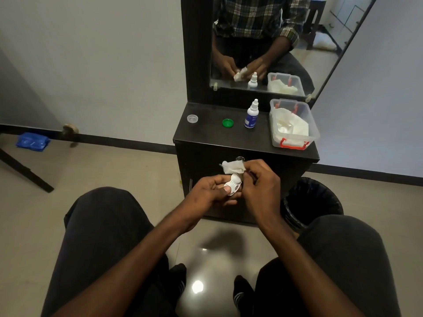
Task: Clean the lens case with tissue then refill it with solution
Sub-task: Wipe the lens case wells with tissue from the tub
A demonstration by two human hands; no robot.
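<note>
Left hand has its fingers wrapped round the white lens case, thumb pressing on top, while the right hand pinches a crumpled tissue right against the case's upper end. Beyond the fingers, on the dark table, sit the solution bottle, a green cap, a clear cap and a tissue box.

Pretty dim and flat overall, soft indoor light. Bright glare spot on the glossy floor between the feet, blurry shadow just above it. Wide-angle bending at the edges, slightly soft and smeary throughout.
</note>
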